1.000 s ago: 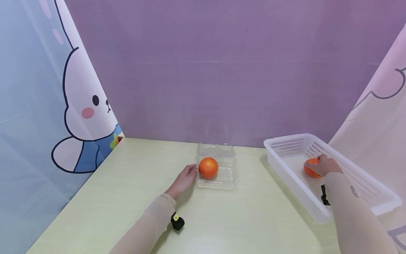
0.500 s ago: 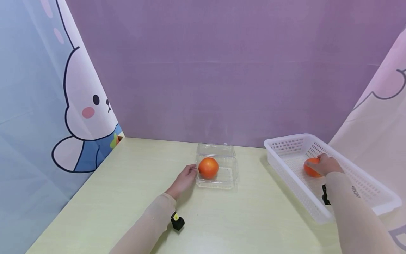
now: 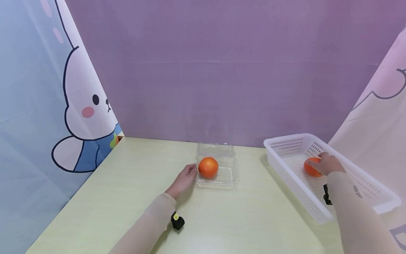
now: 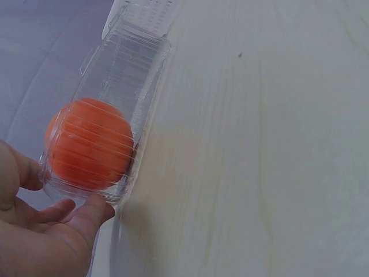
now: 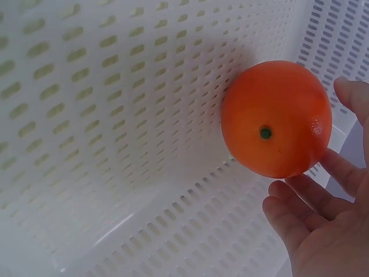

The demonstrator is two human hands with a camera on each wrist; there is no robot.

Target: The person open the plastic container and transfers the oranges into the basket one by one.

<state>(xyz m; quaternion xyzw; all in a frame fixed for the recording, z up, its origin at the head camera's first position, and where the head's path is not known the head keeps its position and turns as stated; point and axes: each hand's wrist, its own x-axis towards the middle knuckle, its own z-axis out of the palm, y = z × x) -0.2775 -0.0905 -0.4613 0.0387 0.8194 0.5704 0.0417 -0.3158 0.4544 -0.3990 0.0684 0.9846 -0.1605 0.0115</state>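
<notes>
A clear plastic clamshell container [image 3: 226, 173] stands with its lid raised at the back, one orange [image 3: 208, 167] in its left half. My left hand [image 3: 185, 180] holds the container's left end, thumb at the rim and fingers low against the wall in the left wrist view. Inside the white basket [image 3: 293, 183] lies a second orange [image 5: 277, 118], its green stem spot showing. Beside it is my right hand [image 3: 330, 164], fingers [image 5: 311, 199] spread along one side. In the right wrist view, a gap shows between the thumb and this orange.
The perforated basket has raised walls and sits at the table's right side. A pale wooden table [image 3: 241, 218] lies under everything. Behind it hangs a purple cloth [image 3: 234, 70], with printed curtains [image 3: 35, 141] at the sides.
My right hand has shifted slightly to the right and its fingers have loosened, uncovering more of the orange in the basket. The left hand and container have stayed put.
</notes>
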